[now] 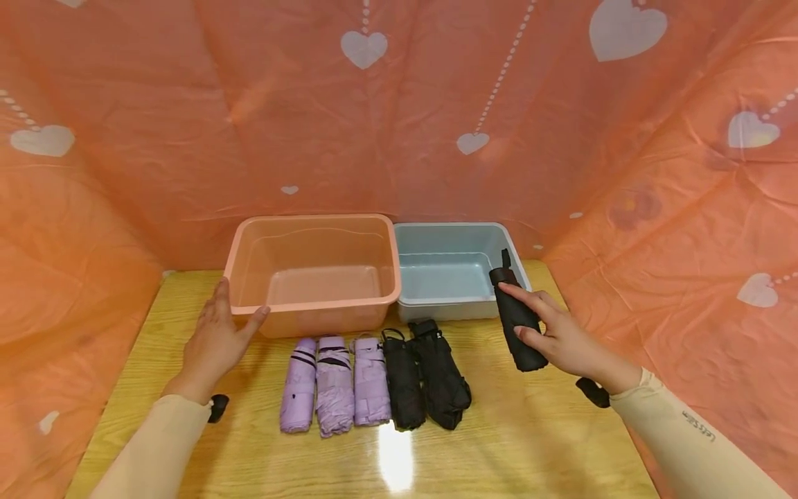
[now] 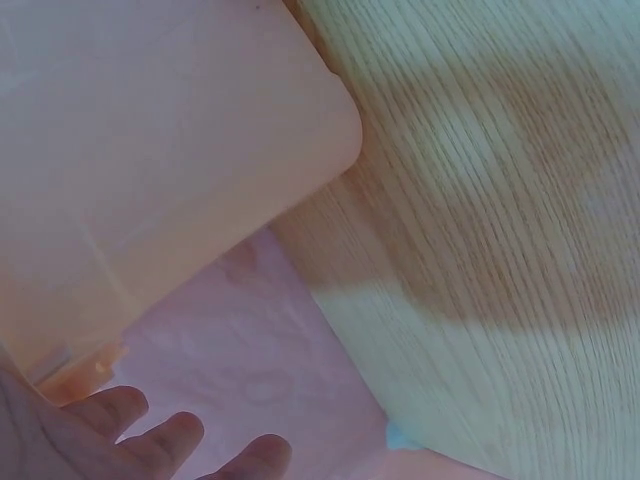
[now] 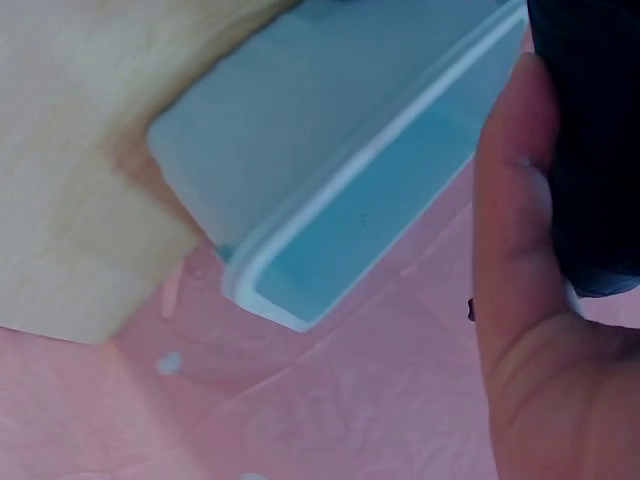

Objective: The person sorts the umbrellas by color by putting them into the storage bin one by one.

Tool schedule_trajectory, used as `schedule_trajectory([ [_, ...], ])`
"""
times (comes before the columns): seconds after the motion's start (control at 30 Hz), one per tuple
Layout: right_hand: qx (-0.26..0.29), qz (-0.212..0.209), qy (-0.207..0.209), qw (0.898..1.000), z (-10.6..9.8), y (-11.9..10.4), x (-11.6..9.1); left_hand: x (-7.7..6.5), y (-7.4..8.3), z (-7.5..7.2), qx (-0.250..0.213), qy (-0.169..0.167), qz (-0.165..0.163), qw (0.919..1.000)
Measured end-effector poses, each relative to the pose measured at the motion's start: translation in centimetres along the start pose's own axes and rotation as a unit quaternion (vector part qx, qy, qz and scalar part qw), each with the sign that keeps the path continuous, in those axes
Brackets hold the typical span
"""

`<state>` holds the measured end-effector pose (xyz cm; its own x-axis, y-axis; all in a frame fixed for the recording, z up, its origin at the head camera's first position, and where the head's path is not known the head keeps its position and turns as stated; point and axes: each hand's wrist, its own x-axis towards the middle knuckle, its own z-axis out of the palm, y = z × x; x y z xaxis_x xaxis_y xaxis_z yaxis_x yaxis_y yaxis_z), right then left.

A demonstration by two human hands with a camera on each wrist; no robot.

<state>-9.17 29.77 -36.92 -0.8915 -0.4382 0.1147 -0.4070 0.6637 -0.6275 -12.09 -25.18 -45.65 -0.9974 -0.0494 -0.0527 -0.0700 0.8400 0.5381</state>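
The right hand grips a folded black umbrella beside the pale blue plastic bin; lowering it inside seems next. The left hand, fingers spread, steadies the peach plastic bin at the bench's far edge.

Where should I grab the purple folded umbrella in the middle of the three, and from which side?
Grip the middle purple folded umbrella around its fat fabric body, coming straight down from above. It lies flat on the wooden table, squeezed between two other purple folded umbrellas, so the sides are probably blocked. Its near end pokes out slightly, so lifting that end first may help.
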Motion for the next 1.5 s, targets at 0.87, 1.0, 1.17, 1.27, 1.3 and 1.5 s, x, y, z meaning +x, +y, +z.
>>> schedule_trajectory([
  [0.87,0.094,0.039,-0.125,0.987,-1.6,0.4,13.4,-0.6,0.3,0.7,0.004,0.02,-0.001,0.9998],
  [1.0,0.089,0.072,-0.135,0.984,-0.7,1.2,15.0,-0.8,0.4,0.7,0.003,0.024,0.002,0.9997],
  [1.17,0.065,0.111,-0.15,0.98,0.3,1.7,16.7,-1.0,0.4,0.6,0.005,0.029,0.004,0.9996],
  [1.27,0.072,0.134,-0.165,0.974,0.9,2.1,17.2,-1.1,0.3,0.6,0.006,0.028,0.003,0.9996],
  [1.3,0.075,0.142,-0.17,0.972,1.1,2.3,17.4,-1.1,0.3,0.7,0.006,0.027,0.002,0.9996],
  [1.5,0.078,0.164,-0.203,0.962,2.4,3.7,18.0,-1.4,0.5,0.7,0.007,0.028,0.005,0.9996],
])
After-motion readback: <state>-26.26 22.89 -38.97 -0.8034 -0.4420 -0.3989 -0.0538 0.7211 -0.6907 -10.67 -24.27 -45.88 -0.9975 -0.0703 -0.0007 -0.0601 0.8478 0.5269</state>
